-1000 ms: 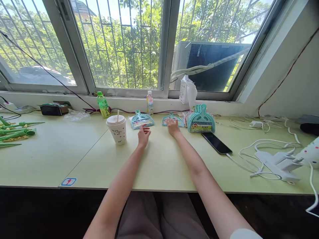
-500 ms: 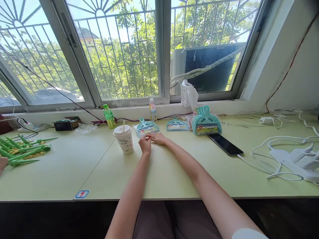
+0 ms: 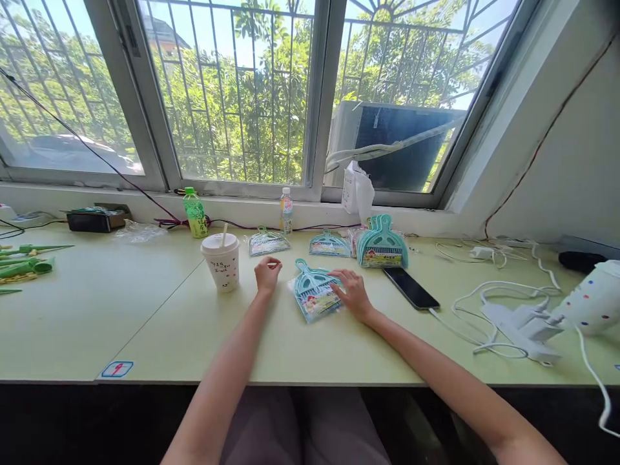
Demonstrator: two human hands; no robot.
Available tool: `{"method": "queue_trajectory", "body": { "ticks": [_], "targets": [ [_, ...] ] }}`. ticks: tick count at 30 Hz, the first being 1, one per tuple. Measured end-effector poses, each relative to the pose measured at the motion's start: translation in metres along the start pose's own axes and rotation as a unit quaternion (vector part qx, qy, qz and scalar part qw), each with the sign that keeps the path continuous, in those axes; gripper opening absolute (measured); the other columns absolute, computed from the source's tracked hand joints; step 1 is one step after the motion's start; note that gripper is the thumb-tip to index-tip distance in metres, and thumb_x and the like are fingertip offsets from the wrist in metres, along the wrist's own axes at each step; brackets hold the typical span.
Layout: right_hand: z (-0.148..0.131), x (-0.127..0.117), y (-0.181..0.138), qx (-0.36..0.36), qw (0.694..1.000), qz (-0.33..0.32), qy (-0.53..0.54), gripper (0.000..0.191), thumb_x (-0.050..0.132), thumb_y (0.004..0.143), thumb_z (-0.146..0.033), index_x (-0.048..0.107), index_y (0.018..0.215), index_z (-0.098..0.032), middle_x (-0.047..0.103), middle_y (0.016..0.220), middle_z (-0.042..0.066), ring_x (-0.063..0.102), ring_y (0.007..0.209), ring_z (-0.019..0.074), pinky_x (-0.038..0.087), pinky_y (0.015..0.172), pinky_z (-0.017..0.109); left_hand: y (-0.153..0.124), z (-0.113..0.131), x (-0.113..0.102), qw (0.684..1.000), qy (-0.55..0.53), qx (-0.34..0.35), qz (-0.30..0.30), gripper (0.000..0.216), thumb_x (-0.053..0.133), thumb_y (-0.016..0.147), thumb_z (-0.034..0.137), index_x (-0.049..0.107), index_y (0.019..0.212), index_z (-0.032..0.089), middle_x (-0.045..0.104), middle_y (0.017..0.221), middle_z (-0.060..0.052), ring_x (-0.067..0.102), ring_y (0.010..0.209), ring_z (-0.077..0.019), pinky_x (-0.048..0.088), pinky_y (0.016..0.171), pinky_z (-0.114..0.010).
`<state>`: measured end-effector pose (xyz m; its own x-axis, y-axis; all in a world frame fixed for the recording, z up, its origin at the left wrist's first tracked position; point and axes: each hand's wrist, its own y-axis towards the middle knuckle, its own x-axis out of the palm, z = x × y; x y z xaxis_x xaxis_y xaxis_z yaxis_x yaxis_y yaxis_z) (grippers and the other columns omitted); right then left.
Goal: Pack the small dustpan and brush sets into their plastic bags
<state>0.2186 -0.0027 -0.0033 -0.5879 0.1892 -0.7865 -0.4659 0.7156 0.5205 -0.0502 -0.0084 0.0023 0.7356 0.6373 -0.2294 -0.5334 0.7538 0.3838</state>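
A teal mini dustpan set in a clear bag (image 3: 314, 295) lies on the pale green table (image 3: 145, 310) in front of me. My right hand (image 3: 354, 294) rests on its right edge with fingers spread flat. My left hand (image 3: 267, 273) sits on the table left of the bag, fingers curled loosely, holding nothing I can make out. Two more bagged sets (image 3: 267, 242) (image 3: 329, 244) lie farther back near the window. A stack of teal dustpans (image 3: 382, 242) stands to the right of them.
A paper cup with a straw (image 3: 221, 261) stands left of my left hand. A black phone (image 3: 411, 288) lies right of the dustpan stack, with white cables and chargers (image 3: 514, 316) beyond. Two bottles (image 3: 195, 212) (image 3: 287, 211) stand by the sill. Green plastic parts (image 3: 24, 265) lie far left.
My right hand has pulled one bagged dustpan set from the back of the table toward me. The left hand stayed near the cup. The head camera shifted slightly.
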Motion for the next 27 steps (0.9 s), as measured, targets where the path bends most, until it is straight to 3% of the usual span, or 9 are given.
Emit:
{"method": "queue_trajectory", "body": {
  "ticks": [3,6,11,14,17,19,23,27],
  "targets": [
    [0.017,-0.004,0.011,0.115,0.992,-0.039,0.012,0.039,0.056,0.089,-0.037,0.057,0.125,-0.022,0.06,0.127,0.011,0.053,0.119,0.0275,0.039,0.097,0.041,0.0,-0.002,0.005,0.998,0.011,0.013,-0.055,0.007,0.068,0.067,0.017,0.062,0.07,0.02,0.071,0.079,-0.002,0.069,0.076,-0.0189,0.054,0.078,-0.032],
    [0.035,-0.007,0.022,0.129,0.978,-0.14,0.08,0.041,0.067,0.081,-0.035,0.063,0.119,-0.018,0.063,0.122,0.012,0.056,0.115,0.0268,0.043,0.096,0.037,0.0,-0.004,0.008,0.995,0.018,0.029,-0.094,0.006,0.069,0.065,0.018,0.064,0.067,0.021,0.071,0.076,-0.003,0.069,0.074,-0.0201,0.054,0.078,-0.033],
    [0.045,-0.024,0.019,0.195,0.955,-0.162,0.155,0.06,0.079,0.067,-0.034,0.063,0.121,-0.014,0.067,0.107,0.012,0.063,0.097,0.0247,0.047,0.083,0.032,-0.002,-0.004,0.014,0.989,0.035,0.036,-0.138,0.005,0.07,0.062,0.019,0.069,0.066,0.022,0.071,0.072,-0.004,0.07,0.075,-0.023,0.053,0.079,-0.036],
    [0.044,-0.037,0.015,0.168,0.938,-0.234,0.196,0.044,0.078,0.064,-0.043,0.072,0.098,-0.014,0.068,0.084,0.005,0.061,0.08,0.0204,0.045,0.07,0.028,-0.006,0.0,0.017,0.986,0.033,0.045,-0.159,0.006,0.07,0.062,0.02,0.07,0.069,0.022,0.072,0.073,-0.005,0.07,0.076,-0.0234,0.054,0.079,-0.036],
    [0.044,-0.043,0.013,0.127,0.913,-0.293,0.253,0.037,0.074,0.065,-0.048,0.071,0.081,-0.016,0.064,0.071,0.0,0.058,0.072,0.0174,0.041,0.063,0.026,-0.01,0.005,0.019,0.986,0.019,0.062,-0.153,0.009,0.07,0.065,0.024,0.071,0.072,0.021,0.073,0.08,-0.006,0.07,0.076,-0.0221,0.055,0.078,-0.036],
    [0.044,-0.041,0.013,0.139,0.906,-0.273,0.292,0.036,0.074,0.064,-0.047,0.07,0.082,-0.016,0.065,0.073,0.001,0.058,0.073,0.0176,0.041,0.064,0.026,-0.012,0.007,0.02,0.987,0.002,0.064,-0.148,0.01,0.07,0.065,0.026,0.07,0.073,0.02,0.073,0.085,-0.007,0.07,0.077,-0.0214,0.055,0.079,-0.036],
    [0.047,-0.034,0.019,0.206,0.896,-0.14,0.368,0.041,0.073,0.065,-0.047,0.065,0.088,-0.015,0.067,0.088,0.007,0.061,0.083,0.0212,0.046,0.072,0.03,-0.015,0.011,0.021,0.976,-0.08,0.029,-0.199,0.02,0.074,0.062,0.033,0.069,0.074,0.017,0.073,0.096,-0.01,0.069,0.087,-0.0231,0.054,0.085,-0.037],
    [0.051,-0.032,0.025,0.194,0.884,0.014,0.425,0.049,0.07,0.068,-0.054,0.06,0.098,-0.017,0.065,0.102,0.008,0.06,0.098,0.0227,0.048,0.085,0.034,-0.022,0.023,0.025,0.932,-0.242,-0.072,-0.26,0.045,0.063,0.074,0.055,0.069,0.098,0.018,0.067,0.117,-0.011,0.062,0.11,-0.0246,0.052,0.092,-0.036]
  ]
}}
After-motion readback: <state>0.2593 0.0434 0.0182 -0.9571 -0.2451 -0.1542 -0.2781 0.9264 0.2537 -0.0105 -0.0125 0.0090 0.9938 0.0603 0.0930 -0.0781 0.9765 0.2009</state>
